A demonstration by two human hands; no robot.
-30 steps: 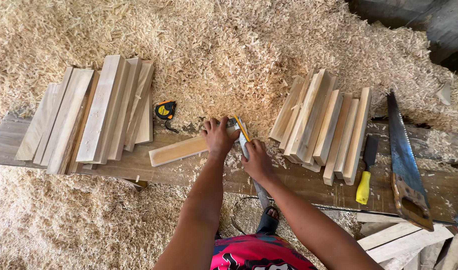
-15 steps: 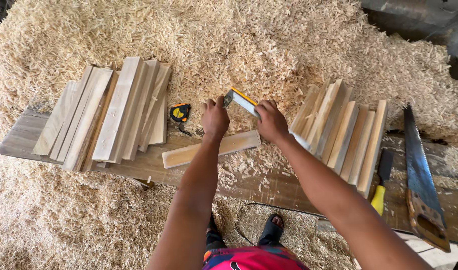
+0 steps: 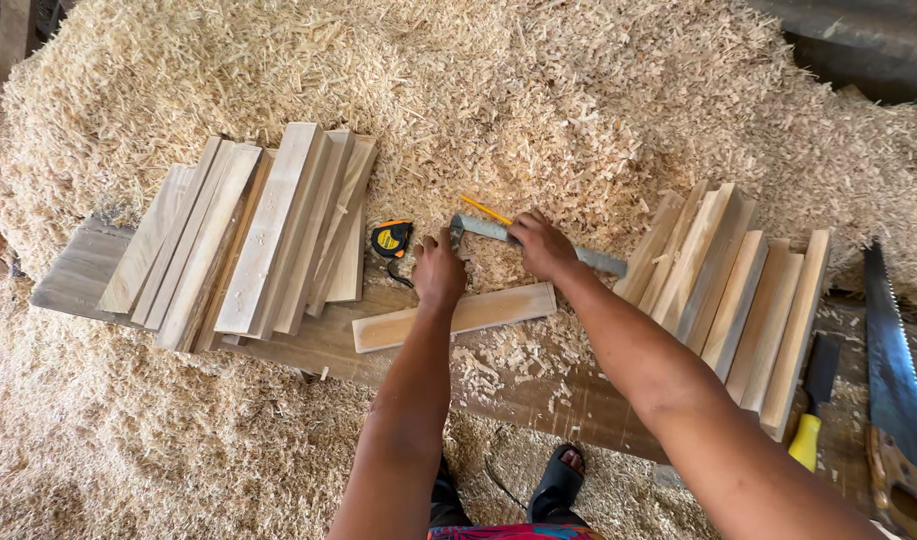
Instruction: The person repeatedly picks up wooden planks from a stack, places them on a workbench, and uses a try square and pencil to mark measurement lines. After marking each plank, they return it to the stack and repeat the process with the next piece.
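- A metal square (image 3: 539, 244) is gripped by the right hand (image 3: 541, 245), fingers wrapped over its blade; a yellow pencil (image 3: 486, 210) sticks out just behind the knuckles, probably pinched in the same hand, though that part is hard to make out.
- The square is held just above the heap of wood shavings (image 3: 539, 110), slightly beyond the far edge of the short wooden strip (image 3: 457, 316).
- The strip is laid flat on the workbench plank (image 3: 319, 345), running left to right, with loose chips scattered beside it.
- The left hand (image 3: 439, 272) is pressed down on the strip's far edge, fingers curled, nothing grasped in it.
- A black and yellow tape measure (image 3: 391, 240) is parked just left of that hand.
- One stack of wooden slats (image 3: 254, 235) is leaned to the left of the plank, another stack of slats (image 3: 734, 290) is fanned out on the right.
- Further right, a yellow-handled chisel (image 3: 812, 410) and a handsaw (image 3: 894, 385) are lying side by side.
- A sandalled foot (image 3: 559, 485) is seen below the plank.
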